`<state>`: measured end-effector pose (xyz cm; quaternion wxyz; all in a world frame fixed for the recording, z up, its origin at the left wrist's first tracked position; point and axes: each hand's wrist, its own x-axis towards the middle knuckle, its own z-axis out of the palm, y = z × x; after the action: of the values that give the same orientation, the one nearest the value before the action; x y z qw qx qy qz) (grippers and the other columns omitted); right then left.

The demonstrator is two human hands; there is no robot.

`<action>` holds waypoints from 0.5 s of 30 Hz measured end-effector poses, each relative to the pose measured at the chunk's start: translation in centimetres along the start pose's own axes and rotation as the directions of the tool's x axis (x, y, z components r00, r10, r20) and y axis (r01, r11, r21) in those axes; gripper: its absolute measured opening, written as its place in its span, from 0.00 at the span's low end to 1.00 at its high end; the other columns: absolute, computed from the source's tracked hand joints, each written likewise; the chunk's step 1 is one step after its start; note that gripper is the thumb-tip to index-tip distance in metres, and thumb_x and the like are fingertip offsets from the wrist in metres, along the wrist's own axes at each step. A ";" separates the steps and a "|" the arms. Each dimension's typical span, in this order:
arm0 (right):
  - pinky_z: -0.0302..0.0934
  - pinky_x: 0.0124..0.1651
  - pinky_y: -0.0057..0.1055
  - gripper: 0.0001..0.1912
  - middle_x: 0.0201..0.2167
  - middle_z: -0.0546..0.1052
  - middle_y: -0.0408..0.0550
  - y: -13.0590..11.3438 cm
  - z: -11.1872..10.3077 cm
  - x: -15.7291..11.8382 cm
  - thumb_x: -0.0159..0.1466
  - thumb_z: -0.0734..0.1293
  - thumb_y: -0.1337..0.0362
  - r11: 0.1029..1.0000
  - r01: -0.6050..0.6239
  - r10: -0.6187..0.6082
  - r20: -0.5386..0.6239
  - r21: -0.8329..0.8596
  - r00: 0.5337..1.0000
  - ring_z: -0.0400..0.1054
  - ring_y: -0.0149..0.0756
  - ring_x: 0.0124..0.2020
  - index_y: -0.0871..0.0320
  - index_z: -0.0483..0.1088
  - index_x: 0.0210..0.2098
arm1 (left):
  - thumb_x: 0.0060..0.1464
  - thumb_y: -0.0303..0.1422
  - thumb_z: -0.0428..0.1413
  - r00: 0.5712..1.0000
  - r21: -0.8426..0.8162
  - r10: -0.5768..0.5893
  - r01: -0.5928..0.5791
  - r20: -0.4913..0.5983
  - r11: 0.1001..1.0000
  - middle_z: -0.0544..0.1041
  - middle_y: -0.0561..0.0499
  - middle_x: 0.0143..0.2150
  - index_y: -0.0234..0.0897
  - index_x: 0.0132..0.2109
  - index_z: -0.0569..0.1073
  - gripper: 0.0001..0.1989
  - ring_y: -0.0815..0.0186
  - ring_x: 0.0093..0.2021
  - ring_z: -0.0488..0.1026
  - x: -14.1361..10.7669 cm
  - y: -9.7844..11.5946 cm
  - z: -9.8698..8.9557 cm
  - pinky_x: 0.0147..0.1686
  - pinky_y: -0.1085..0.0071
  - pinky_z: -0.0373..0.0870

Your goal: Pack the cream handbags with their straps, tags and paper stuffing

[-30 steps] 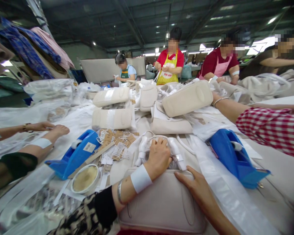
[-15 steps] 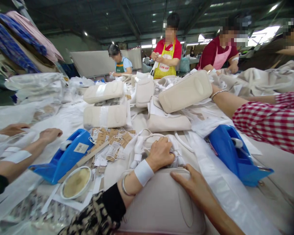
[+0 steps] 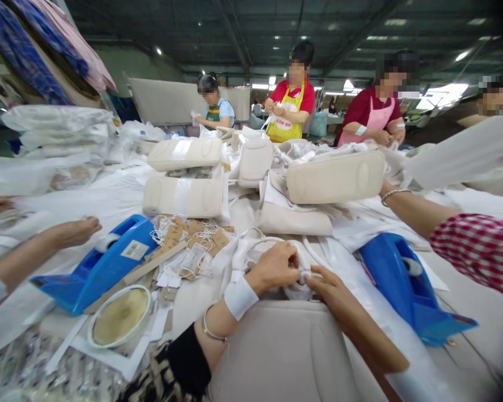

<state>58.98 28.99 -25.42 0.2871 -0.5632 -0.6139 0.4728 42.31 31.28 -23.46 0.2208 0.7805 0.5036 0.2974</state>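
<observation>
A beige handbag (image 3: 285, 346) lies right in front of me, its far end holding handles and white wrapping (image 3: 298, 291). Over that wrapping my left hand (image 3: 275, 269) is closed, fingers curled down on the white material; the fingertips are partly hidden. Just to its right, my right hand (image 3: 333, 293) pinches the edge of the same wrapping between thumb and fingers. A white strip is stuck round my left wrist. The handle under the wrapping is mostly covered.
Blue tape dispensers stand left (image 3: 103, 259) and right (image 3: 411, 285). Brown cardboard tags (image 3: 188, 237) with strings and a round tub (image 3: 119, 316) lie at left. Several beige bags (image 3: 335, 177) are piled beyond. Co-workers' arms reach in from left (image 3: 62, 237) and right (image 3: 419, 209).
My right hand has moved off the bag's top edge up to the wrapping. My left hand has shifted slightly. At right, the co-worker's arm has drawn back and a white sheet has appeared.
</observation>
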 end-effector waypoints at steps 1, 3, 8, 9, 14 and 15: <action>0.63 0.36 0.36 0.21 0.26 0.74 0.44 0.3 -0.1 0.0 0.63 0.58 0.49 1.000 0.010 -0.009 0.007 -0.027 1.000 0.72 0.43 0.32 0.57 0.61 0.47 | 0.41 0.23 0.52 1.000 -0.055 -0.013 0.012 -0.017 0.998 0.74 0.51 0.35 0.37 0.30 0.69 0.07 0.64 0.38 0.71 0.2 -0.3 -0.2 0.37 0.72 0.67; 0.63 0.37 0.38 0.16 0.27 0.75 0.44 0.2 -0.2 -0.3 0.66 0.56 0.52 0.959 0.034 -0.048 -0.041 -0.282 0.998 0.72 0.44 0.33 0.55 0.63 0.45 | 0.41 0.20 0.48 0.995 -0.149 -0.070 0.058 -0.071 0.987 0.75 0.51 0.34 0.36 0.33 0.70 0.11 0.67 0.36 0.71 0.5 -1.0 -0.4 0.37 0.74 0.68; 0.63 0.46 0.43 0.13 0.44 0.74 0.57 -2.2 0.8 -1.5 0.66 0.59 0.66 0.484 0.107 -0.407 -0.115 -0.869 0.906 0.66 0.52 0.49 0.58 0.69 0.48 | 0.39 0.18 0.43 0.964 -0.297 -0.208 0.152 -0.166 0.943 0.75 0.50 0.29 0.35 0.30 0.69 0.14 0.68 0.33 0.73 0.9 -2.0 -0.1 0.36 0.74 0.70; 0.62 0.50 0.42 0.15 0.48 0.73 0.58 -2.5 1.2 -1.7 0.65 0.59 0.71 0.429 0.164 -0.493 -0.078 -0.888 0.867 0.65 0.51 0.51 0.59 0.68 0.50 | 0.39 0.18 0.43 0.959 -0.313 -0.223 0.160 -0.177 0.936 0.75 0.50 0.28 0.35 0.30 0.69 0.14 0.68 0.33 0.73 0.9 -2.2 0.0 0.35 0.75 0.70; 0.62 0.51 0.35 0.23 0.43 0.73 0.52 -2.3 2.8 -1.9 0.59 0.54 0.82 0.437 0.335 -0.567 0.034 -0.835 0.823 0.64 0.43 0.48 0.57 0.71 0.43 | 0.44 0.16 0.41 0.909 -0.307 -0.317 0.230 -0.272 0.923 0.75 0.49 0.34 0.36 0.35 0.67 0.16 0.70 0.35 0.75 1.1 -2.4 0.3 0.38 0.76 0.71; 0.62 0.51 0.34 0.22 0.42 0.73 0.52 -2.2 2.8 -1.9 0.59 0.54 0.82 0.462 0.332 -0.547 0.030 -0.822 0.836 0.64 0.43 0.48 0.56 0.71 0.42 | 0.44 0.15 0.41 0.897 -0.288 -0.333 0.249 -0.292 0.925 0.75 0.48 0.36 0.36 0.37 0.67 0.17 0.70 0.36 0.75 1.1 -2.4 0.3 0.38 0.75 0.71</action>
<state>55.98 26.58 -24.16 0.1867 -0.5029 -0.8438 -0.0173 41.31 33.23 -24.93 0.2679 0.6006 0.6053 0.4486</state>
